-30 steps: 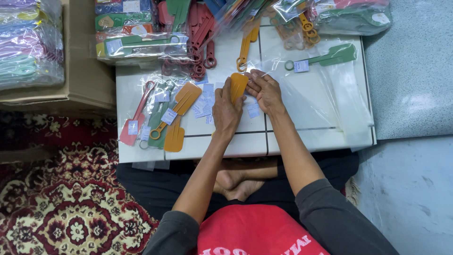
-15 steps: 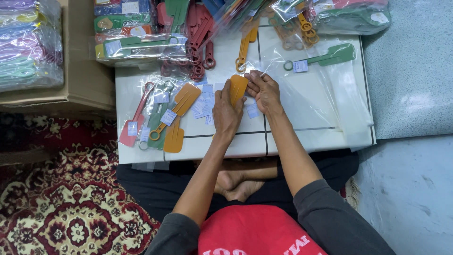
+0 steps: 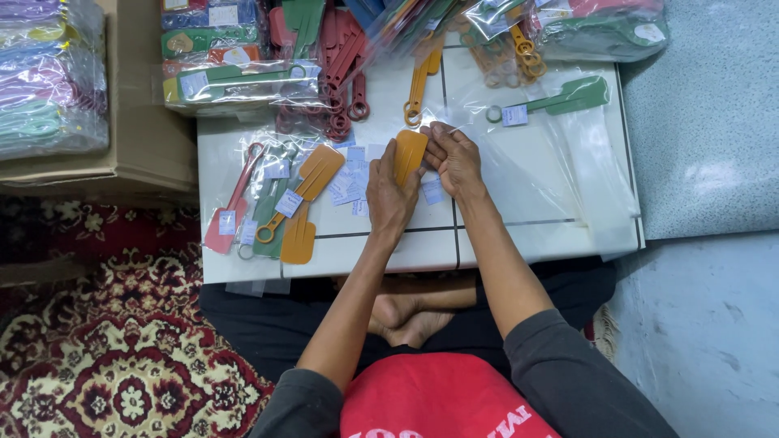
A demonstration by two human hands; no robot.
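my left hand (image 3: pixel 389 195) grips orange spatula (image 3: pixel 409 154) | my right hand (image 3: pixel 456 158) pinches its edge | nothing shifted since a second ago; same hold

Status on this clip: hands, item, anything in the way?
Left hand and right hand both gripping orange spatula over white table. Label slips lie beside. Nothing blocking.

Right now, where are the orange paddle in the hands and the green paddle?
orange paddle (image 3: pixel 410 154), head view, on its flat blade.
green paddle (image 3: pixel 578 96), head view, on its blade, by the table's right side.
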